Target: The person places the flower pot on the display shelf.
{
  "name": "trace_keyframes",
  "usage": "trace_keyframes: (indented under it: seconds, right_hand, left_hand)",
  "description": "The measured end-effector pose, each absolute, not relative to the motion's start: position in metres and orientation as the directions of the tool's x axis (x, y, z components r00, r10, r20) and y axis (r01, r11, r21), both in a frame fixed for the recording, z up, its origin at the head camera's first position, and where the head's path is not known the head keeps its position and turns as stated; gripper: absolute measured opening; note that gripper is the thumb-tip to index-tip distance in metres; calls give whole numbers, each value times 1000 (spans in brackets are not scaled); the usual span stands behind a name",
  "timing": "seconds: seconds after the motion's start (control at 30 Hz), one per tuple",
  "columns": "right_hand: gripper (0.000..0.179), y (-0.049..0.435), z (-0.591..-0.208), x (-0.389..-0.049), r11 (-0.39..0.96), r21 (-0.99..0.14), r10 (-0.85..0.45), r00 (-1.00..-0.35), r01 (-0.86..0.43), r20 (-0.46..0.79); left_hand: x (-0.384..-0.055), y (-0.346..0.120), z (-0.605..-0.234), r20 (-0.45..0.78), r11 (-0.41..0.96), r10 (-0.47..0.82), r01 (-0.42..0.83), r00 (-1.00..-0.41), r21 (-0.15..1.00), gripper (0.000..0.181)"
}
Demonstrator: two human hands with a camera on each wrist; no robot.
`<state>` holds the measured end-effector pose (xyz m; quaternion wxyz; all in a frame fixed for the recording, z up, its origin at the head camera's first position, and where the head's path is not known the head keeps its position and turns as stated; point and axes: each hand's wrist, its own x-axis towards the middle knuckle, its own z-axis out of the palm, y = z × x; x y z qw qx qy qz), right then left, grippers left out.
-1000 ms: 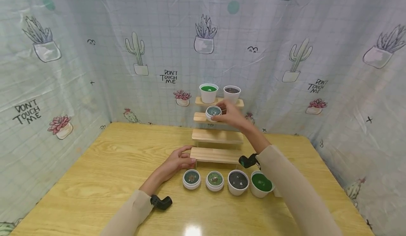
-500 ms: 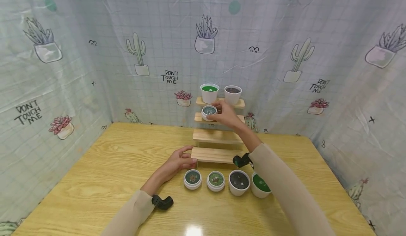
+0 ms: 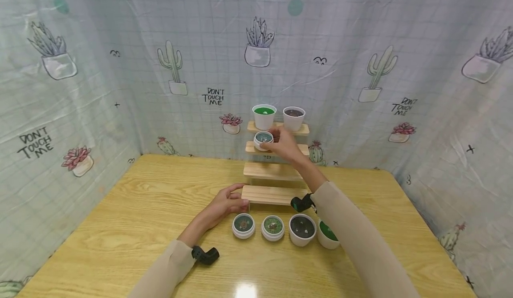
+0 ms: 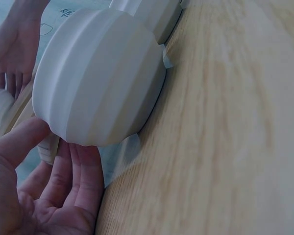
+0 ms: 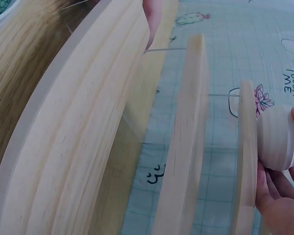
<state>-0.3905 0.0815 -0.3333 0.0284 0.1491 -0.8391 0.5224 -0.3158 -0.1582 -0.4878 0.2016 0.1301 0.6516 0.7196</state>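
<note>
My right hand holds a small white round pot with a speckled blue-green filling at the left part of the second-highest plank of a wooden tiered stand. In the right wrist view this ribbed pot sits right against the plank's face, thumb and fingers around it. My left hand grips the left end of the stand's lowest plank. Seen from the left wrist, thumb and fingers are partly behind a large-looking white pot.
A green-filled cup and a brown-filled cup occupy the top plank. In front of the stand are two low pots and two taller cups, one partly covered by the right sleeve. A patterned curtain hangs behind the table.
My right hand has shifted a little left along the second-highest plank with the pot, then nearly stopped. The right sleeve now covers more of the green-filled cup in front. My left hand stays put.
</note>
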Motion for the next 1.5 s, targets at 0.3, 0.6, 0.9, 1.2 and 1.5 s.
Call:
trace_keyframes:
  seconds: [0.3, 0.6, 0.9, 1.2, 1.5]
  right_hand:
    - [56, 79, -337, -390, 439, -856, -193, -959, -273, 207]
    - [57, 75, -332, -388, 464, -851, -185, -966, -246, 178]
    - [56, 75, -333, -390, 473, -847, -185, -967, -245, 176]
    - [58, 76, -333, -390, 462, -853, -187, -967, -244, 175]
    - [62, 79, -331, -385, 476, -844, -201, -965, -247, 169]
  left_hand:
    - [-316, -158, -490, -68, -80, 465, -119, -882, 990, 79]
    - [-317, -159, -490, -62, -70, 462, -106, -885, 992, 79]
    - [-318, -159, -489, -65, -64, 464, -106, -884, 992, 79]
    - [-319, -158, -490, -70, -66, 464, -113, -883, 991, 79]
    - [-320, -159, -490, -72, -64, 468, -115, -881, 991, 81]
